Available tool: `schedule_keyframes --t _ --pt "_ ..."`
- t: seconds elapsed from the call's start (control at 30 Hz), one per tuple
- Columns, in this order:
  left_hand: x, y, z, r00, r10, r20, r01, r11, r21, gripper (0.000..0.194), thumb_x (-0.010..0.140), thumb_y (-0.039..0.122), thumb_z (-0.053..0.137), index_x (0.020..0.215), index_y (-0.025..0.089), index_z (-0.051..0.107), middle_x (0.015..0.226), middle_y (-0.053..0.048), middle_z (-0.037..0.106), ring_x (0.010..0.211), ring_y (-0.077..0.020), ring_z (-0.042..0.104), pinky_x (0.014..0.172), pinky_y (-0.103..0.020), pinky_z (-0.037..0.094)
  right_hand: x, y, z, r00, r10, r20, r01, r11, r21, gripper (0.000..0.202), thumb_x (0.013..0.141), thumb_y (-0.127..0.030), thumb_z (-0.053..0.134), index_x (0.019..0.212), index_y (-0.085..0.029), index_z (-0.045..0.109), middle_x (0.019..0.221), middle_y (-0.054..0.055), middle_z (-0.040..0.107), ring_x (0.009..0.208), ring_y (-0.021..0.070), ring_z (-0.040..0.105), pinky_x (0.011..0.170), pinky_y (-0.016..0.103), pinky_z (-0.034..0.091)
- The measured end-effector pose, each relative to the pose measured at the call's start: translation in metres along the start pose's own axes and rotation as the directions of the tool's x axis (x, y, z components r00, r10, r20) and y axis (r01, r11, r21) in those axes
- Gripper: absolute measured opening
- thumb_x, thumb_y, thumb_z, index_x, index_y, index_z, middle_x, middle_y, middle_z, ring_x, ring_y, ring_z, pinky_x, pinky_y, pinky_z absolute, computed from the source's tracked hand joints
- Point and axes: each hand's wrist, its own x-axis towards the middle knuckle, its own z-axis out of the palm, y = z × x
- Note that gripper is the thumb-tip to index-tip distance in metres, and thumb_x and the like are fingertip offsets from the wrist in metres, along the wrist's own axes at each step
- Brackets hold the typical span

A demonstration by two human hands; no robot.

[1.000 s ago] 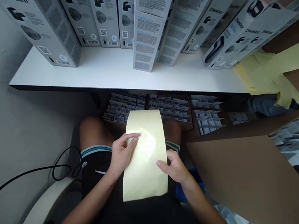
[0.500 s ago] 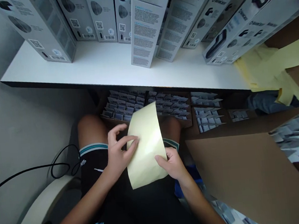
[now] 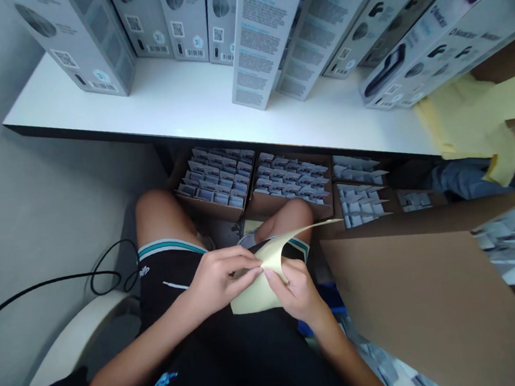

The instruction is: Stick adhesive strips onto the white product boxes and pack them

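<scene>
A pale yellow sheet of paper [image 3: 256,296] is held over my lap, its upper part bent away to the right in a curve. My left hand [image 3: 224,276] pinches it near the middle, thumb and fingertips pressed together. Close beside those fingertips, my right hand [image 3: 296,289] grips the sheet's right side with the thumb on the near face. Some of the right fingers are hidden behind the paper.
Grey printed product boxes [image 3: 256,44] stand on the white table [image 3: 176,107] ahead. Beneath it, cartons [image 3: 223,211] hold rows of small folded boxes. A large cardboard flap [image 3: 427,298] rises at right. Yellow paper [image 3: 477,114] lies at the table's right end. A black cable [image 3: 52,282] runs at left.
My left hand has moved right and closed on the paper beside my right hand. The sheet, fairly flat before, now bends over to the right. The view has shifted slightly.
</scene>
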Motion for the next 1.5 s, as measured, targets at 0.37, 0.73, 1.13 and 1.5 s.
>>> schedule_keyframes --t 0.37,0.73,1.13,1.5 --pt "-0.004 -0.001 0.011 0.995 0.063 -0.074 -0.046 0.977 0.21 0.012 0.089 0.02 0.063 0.094 0.019 0.074 0.088 -0.006 0.079 0.078 -0.0175 0.074 0.07 -0.026 0.057 0.003 -0.004 0.001 0.999 -0.024 -0.024 0.021 0.994 -0.108 0.024 0.097 -0.021 0.047 0.077 -0.019 0.06 0.067 0.004 0.062 0.06 0.016 0.058 0.059 0.029 0.043" --pt "0.002 0.002 0.0 0.985 -0.125 0.117 0.135 0.987 -0.09 0.019 0.094 0.025 0.058 0.097 0.02 0.077 0.092 -0.008 0.077 0.084 -0.0183 0.072 0.076 -0.028 0.055 0.001 -0.003 -0.001 0.998 0.055 0.002 -0.055 0.997 -0.052 0.029 0.097 -0.025 0.049 0.07 -0.018 0.058 0.062 0.002 0.057 0.055 0.014 0.053 0.054 0.027 0.037" --pt "0.005 -0.005 0.004 0.944 -0.316 0.096 0.33 0.906 -0.264 0.018 0.088 0.027 0.064 0.078 0.018 0.077 0.078 -0.006 0.074 0.068 -0.0163 0.066 0.057 -0.026 0.047 0.001 0.004 -0.005 0.994 0.047 0.099 -0.041 0.997 -0.069 0.033 0.096 -0.027 0.049 0.064 -0.021 0.047 0.061 -0.001 0.048 0.055 0.0128 0.046 0.055 0.028 0.035" --pt "0.001 -0.036 -0.005 0.846 -0.484 -0.223 0.313 0.79 -0.527 0.028 0.086 0.04 0.067 0.069 0.019 0.071 0.079 -0.005 0.067 0.073 -0.0172 0.061 0.056 -0.023 0.047 0.01 0.007 -0.08 0.775 -0.074 -0.628 0.019 0.995 -0.093 0.015 0.086 -0.03 0.067 0.078 -0.019 0.074 0.073 0.003 0.072 0.064 0.0198 0.067 0.058 0.029 0.054"
